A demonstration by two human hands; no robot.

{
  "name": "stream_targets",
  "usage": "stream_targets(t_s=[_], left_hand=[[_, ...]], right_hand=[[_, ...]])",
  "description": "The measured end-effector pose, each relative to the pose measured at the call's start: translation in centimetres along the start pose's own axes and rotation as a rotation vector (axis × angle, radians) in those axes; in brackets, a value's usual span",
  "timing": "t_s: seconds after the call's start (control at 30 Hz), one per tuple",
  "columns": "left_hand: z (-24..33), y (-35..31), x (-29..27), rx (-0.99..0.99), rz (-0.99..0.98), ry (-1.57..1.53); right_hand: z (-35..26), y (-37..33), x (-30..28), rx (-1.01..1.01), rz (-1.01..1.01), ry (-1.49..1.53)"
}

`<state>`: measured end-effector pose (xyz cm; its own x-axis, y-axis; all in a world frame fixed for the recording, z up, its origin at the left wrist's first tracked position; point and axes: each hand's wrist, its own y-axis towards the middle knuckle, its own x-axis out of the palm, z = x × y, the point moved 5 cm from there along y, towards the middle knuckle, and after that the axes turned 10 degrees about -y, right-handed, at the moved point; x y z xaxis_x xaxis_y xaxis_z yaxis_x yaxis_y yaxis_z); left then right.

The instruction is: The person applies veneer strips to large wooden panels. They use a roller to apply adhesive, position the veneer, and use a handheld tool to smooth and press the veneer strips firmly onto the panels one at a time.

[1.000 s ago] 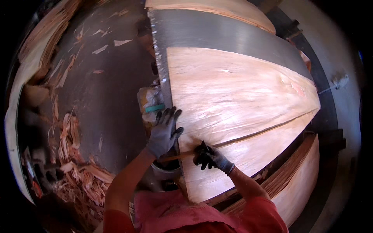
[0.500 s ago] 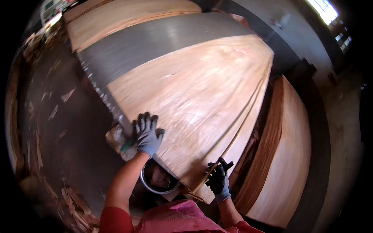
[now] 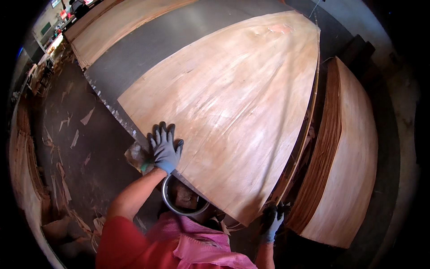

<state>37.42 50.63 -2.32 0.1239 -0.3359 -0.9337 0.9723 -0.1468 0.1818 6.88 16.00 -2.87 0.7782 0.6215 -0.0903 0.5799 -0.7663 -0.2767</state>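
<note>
L hand (image 3: 165,150), in a glove, is spread flat on the sheet's near L edge, gripping nothing; R hand (image 3: 272,222) is curled round the stick's near end. The dark desk (image 3: 148,58) has the big sheet (image 3: 224,121) on it. The stack (image 3: 349,157) is to the R, w/ a gap. The thin stick (image 3: 296,166) runs along the sheet's R side. Step now, prob.: L steadies sheet, R handles stick. Next move calls for care w/ the stick's far end, I think. No words readable.
</note>
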Motion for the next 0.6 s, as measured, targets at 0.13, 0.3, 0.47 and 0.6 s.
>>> stream_targets(t_s=[0.13,0.3,0.47,0.6], left_hand=[[0.2,0.8,-2.5,0.173,-0.083,-0.053],[-0.9,-1.2,-5.1,0.42,-0.157,-0.198],[-2.3,7.2,-5.2,0.508,-0.048,-0.516],[-0.5,15.9,-0.4,0.515,-0.118,-0.127]], right_hand=[[0.6,-6.5,2.9,0.095,0.024,0.002],[4.6,-12.3,4.7,0.098,0.103,-0.033],[4.5,-16.8,6.7,0.169,0.136,-0.069],[3.4,-20.1,7.7,0.14,0.194,-0.086]])
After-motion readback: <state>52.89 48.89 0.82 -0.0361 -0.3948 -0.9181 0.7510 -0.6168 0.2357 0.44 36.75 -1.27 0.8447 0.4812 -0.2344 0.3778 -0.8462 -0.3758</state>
